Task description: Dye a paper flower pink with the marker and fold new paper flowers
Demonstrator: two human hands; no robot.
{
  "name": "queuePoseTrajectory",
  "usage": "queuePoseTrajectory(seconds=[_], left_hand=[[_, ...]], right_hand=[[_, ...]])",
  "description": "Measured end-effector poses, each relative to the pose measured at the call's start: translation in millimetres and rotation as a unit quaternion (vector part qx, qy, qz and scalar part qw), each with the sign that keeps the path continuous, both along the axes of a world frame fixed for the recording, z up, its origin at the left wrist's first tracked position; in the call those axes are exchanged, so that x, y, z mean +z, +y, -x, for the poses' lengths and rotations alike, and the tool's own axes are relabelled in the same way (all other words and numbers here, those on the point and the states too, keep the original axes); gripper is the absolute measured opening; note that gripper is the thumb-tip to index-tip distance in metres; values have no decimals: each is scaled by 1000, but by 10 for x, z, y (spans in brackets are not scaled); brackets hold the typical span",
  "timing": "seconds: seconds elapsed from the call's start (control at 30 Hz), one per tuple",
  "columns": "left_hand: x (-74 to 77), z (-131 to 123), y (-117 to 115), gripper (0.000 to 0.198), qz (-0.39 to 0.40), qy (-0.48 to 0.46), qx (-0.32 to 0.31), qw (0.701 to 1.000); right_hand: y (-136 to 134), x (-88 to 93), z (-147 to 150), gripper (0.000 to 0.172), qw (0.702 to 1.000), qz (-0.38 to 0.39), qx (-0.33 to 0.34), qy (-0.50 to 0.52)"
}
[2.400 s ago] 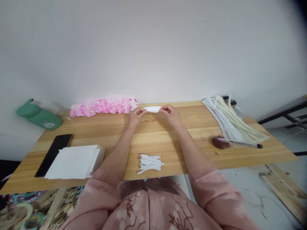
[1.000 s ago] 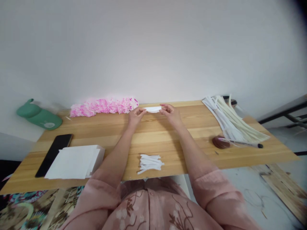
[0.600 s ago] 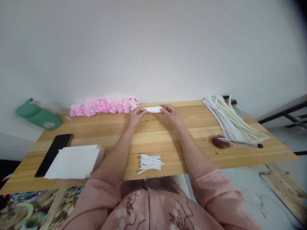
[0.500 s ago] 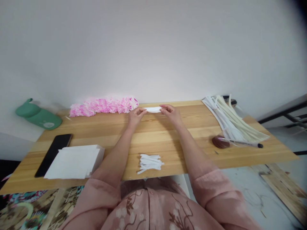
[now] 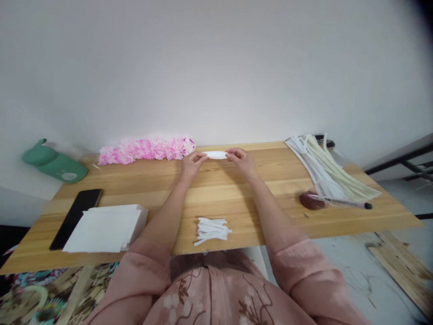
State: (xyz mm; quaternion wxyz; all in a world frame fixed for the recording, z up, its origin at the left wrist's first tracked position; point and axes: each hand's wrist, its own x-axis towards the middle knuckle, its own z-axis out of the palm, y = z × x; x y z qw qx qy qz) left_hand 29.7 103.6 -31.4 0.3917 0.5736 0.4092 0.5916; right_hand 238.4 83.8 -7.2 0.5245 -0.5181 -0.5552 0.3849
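Pinched between both my hands is a short white folded strip (image 5: 216, 155), paper-like, held level near the table's back edge. The fingertips of my left hand (image 5: 193, 163) close on its left end. At the opposite end my right hand (image 5: 242, 161) grips it between thumb and fingers. Just left of my left hand lies a row of pink and white ruffled paper pieces (image 5: 142, 151) along the wall. Close to the front edge, between my forearms, is a small pile of white strips (image 5: 212, 229).
On the left are a green bottle (image 5: 56, 162), a black phone (image 5: 75, 216) and a stack of white paper (image 5: 98, 230). To the right, a bundle of long white and cream strips (image 5: 333, 171) lies by a dark red round object (image 5: 311, 200) and a pen (image 5: 352, 203).
The white strip looks slightly fuller and rounder between my fingertips. Both hands stay in almost the same place, and nothing else has visibly moved.
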Motion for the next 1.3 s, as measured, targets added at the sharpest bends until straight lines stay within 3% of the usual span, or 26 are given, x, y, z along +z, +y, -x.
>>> queuePoseTrajectory(seconds=[0.4,0.73,0.97,1.17,1.3], left_hand=[[47,-7,-38,18,-16,8,8,1000],[47,2,-44,17,-43,40,36,998],[28,5,-21,22,-36,27,14,999],[-34,-11,20,39,-1,-34,-49,998],[-25,12,25,40,13,-47,-49,998]], right_hand=[[13,2,22,21,1000,-2,5,-1],[14,-4,0,24,996,-63,-17,-52],[-10,24,14,22,997,-68,-6,-42],[-20,36,14,23,997,-67,11,-39],[-26,47,18,21,997,-69,14,-35]])
